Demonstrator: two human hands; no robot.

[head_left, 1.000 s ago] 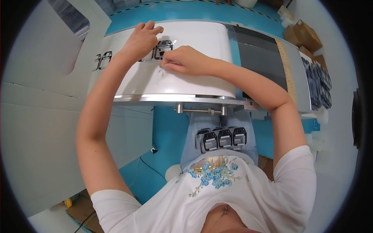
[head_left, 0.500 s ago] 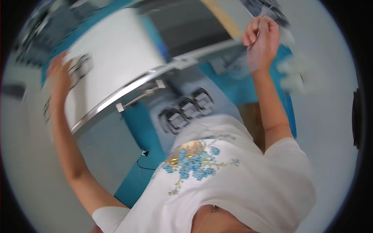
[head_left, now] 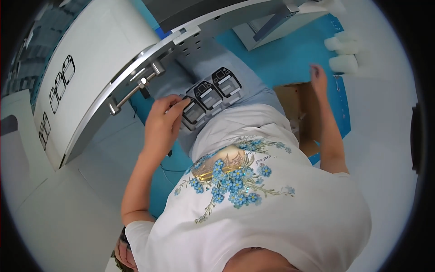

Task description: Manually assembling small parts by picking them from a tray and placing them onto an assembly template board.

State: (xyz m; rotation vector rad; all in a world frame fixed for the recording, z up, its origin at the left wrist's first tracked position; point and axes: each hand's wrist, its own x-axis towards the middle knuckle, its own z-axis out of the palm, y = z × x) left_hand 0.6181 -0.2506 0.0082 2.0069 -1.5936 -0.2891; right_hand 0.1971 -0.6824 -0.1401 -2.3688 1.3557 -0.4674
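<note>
A clear strip of three black-outlined, rounded frames (head_left: 210, 96) lies across my lap on light blue jeans. At its left end is my left hand (head_left: 164, 121), with thumb and forefinger closed on the strip's upper corner. My right hand (head_left: 319, 82) is out to the right, above a brown cardboard box (head_left: 312, 141). Its fingers look loosely stretched, seen from the side, and nothing shows in them. Similar black-outlined pieces (head_left: 62, 84) lie on the white curved surface (head_left: 106, 41) at the left.
A metal rail with a rod and bolts (head_left: 142, 83) edges the white surface, close beyond my left hand. A dark panel (head_left: 195, 13) is at the top. White rolls (head_left: 343, 63) stand at the right on a blue surface (head_left: 299, 63). Part of another person's hand (head_left: 124, 255) shows at lower left.
My left hand has come from the white surface to the strip on my lap. My right hand has dropped toward the box; the clear film it held is no longer seen in it.
</note>
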